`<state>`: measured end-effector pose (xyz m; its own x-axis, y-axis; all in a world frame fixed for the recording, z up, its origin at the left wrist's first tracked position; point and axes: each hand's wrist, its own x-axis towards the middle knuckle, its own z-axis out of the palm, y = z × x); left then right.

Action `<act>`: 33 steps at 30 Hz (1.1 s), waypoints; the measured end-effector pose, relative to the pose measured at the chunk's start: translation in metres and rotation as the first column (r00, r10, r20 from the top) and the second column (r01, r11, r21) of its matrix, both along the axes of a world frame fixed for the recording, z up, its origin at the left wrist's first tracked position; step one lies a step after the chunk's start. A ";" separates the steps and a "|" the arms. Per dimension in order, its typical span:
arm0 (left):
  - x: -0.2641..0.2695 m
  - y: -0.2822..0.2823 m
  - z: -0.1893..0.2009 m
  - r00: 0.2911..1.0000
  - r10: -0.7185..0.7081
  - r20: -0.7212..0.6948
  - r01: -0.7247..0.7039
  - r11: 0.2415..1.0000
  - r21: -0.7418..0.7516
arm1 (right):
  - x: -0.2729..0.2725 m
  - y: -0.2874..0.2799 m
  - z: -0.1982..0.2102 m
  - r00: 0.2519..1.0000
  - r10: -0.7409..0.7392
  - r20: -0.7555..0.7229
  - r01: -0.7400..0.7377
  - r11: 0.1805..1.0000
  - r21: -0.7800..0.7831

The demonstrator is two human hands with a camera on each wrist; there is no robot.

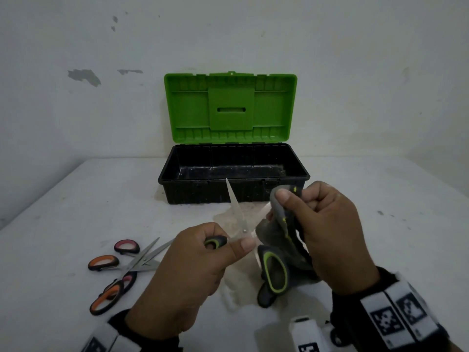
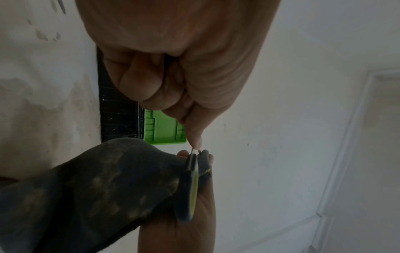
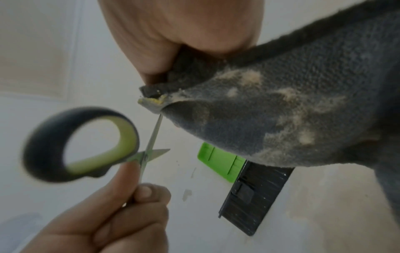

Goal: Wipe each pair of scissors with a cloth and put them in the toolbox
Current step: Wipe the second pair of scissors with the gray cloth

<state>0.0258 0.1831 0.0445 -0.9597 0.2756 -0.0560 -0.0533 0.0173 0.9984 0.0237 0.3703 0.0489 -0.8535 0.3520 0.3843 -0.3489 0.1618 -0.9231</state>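
Above white table (image 1: 76,212), left hand (image 1: 187,273) holding green-handled scissors (image 1: 238,224), no readable writing

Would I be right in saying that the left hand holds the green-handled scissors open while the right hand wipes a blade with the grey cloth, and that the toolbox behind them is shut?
Not quite: the toolbox is open, its green lid standing upright, as the head view shows. The rest holds: the left hand grips the green-handled scissors open while the right hand wipes a blade with the grey cloth.
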 end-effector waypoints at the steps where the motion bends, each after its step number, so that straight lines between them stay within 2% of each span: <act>1: 0.000 -0.001 0.000 1.000 0.011 -0.003 -0.011 1.000 -0.009 | 0.002 -0.002 -0.003 0.999 0.032 0.022 -0.032 0.999 0.007; 4: -0.001 -0.003 0.000 0.999 0.024 -0.022 -0.024 0.999 -0.032 | 0.006 -0.010 -0.007 0.992 0.101 0.077 -0.103 0.994 0.022; 10: 0.000 -0.001 -0.001 0.989 0.093 -0.118 -0.107 0.988 -0.112 | -0.010 0.005 0.005 1.000 -0.025 -0.010 0.025 0.999 -0.026; 15: -0.002 0.000 -0.007 0.905 0.240 -0.352 -0.337 0.908 -0.249 | -0.009 0.017 0.011 0.999 -0.032 -0.015 0.032 0.998 -0.057; 19: -0.003 0.003 -0.009 0.881 0.241 -0.407 -0.378 0.876 -0.301 | 0.003 0.010 0.003 1.000 0.026 0.003 -0.026 0.989 0.145; 24: 0.000 0.009 -0.007 0.879 0.213 -0.427 -0.373 0.864 -0.337 | 0.008 -0.008 -0.001 0.996 0.082 0.038 -0.091 0.906 0.412; 26: 0.000 0.009 -0.006 0.874 0.218 -0.435 -0.382 0.860 -0.337 | 0.008 -0.010 -0.003 0.998 0.053 0.041 -0.065 0.906 0.419; 30: 0.000 0.006 -0.005 0.853 0.232 -0.468 -0.421 0.835 -0.354 | 0.005 -0.011 -0.007 0.995 -0.104 0.008 0.095 0.935 0.342; 33: 0.000 0.005 -0.005 0.848 0.248 -0.467 -0.437 0.826 -0.355 | 0.006 -0.015 -0.008 0.997 -0.083 0.004 0.077 0.943 0.325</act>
